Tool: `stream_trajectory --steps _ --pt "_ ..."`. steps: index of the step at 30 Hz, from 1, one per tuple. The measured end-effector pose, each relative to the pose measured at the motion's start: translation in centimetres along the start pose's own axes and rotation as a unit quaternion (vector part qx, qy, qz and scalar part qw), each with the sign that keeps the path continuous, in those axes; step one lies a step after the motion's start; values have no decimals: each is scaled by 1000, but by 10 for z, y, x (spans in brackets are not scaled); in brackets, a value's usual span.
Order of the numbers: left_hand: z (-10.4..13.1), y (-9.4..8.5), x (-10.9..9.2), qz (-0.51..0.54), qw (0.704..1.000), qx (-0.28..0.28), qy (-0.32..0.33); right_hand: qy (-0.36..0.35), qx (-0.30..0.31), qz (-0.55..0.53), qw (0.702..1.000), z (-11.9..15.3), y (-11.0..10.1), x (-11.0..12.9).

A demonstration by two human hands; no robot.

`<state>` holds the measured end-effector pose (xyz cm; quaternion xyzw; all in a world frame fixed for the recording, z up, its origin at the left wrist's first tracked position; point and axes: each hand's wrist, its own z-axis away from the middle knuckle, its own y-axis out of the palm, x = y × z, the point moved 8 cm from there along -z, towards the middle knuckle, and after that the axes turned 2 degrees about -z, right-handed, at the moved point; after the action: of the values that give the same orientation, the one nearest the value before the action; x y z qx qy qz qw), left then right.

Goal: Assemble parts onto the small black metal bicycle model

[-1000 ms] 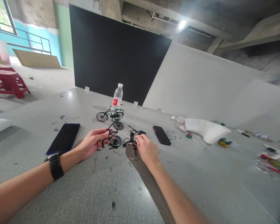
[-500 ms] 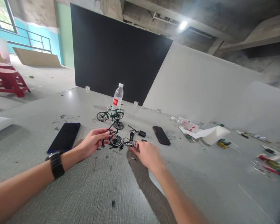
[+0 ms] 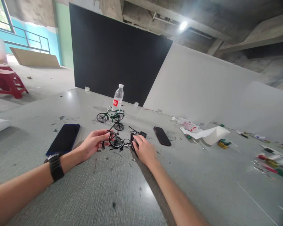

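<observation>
While both forearms are stretched out over the grey worktop [image 3: 122,194], a small black model bicycle [image 3: 114,139], seemingly only partly built, is gripped by the left hand [image 3: 92,145], its fingers [image 3: 103,133] curled closed around the near end of the frame so that the wheel stands just beyond the fingertips. A black wristwatch [image 3: 54,167] is worn on the left wrist. The right hand [image 3: 144,149] is laid palm down just to the right of the bicycle, its fingers [image 3: 136,139] bent over a cluster of small black loose parts [image 3: 126,143] that lie between the two hands; whether a part is actually pinched cannot be told, since the fingertips cover it. A small black block [image 3: 142,134] is seen just past the right fingertips. Farther beyond the left fingers a finished green model bicycle [image 3: 110,115] is stood upright, and behind it a clear water bottle [image 3: 118,98] with a red label. A dark blue phone [image 3: 63,138] is laid flat to the left of the left hand, and a second black phone [image 3: 162,136] to the right of the right hand. Well off to the right, crumpled white paper [image 3: 211,134] and scattered small coloured tools [image 3: 271,160] are spread out. Dark flecks of debris are strewn near both wrists.
</observation>
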<state>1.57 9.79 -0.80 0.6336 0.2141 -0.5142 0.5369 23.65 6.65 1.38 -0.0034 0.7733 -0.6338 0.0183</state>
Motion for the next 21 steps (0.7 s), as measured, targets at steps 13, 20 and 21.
stream_trajectory --steps 13,20,21 --pt "1 2 -2 -15 1000 0 3 -11 49 -11 999 5 4 10" --pt "0 3 -1 -29 1000 4 6 26 10 -27 999 0 5 1" --pt "0 3 -1 -30 1000 4 6 40 6 -24 999 -2 5 -2"
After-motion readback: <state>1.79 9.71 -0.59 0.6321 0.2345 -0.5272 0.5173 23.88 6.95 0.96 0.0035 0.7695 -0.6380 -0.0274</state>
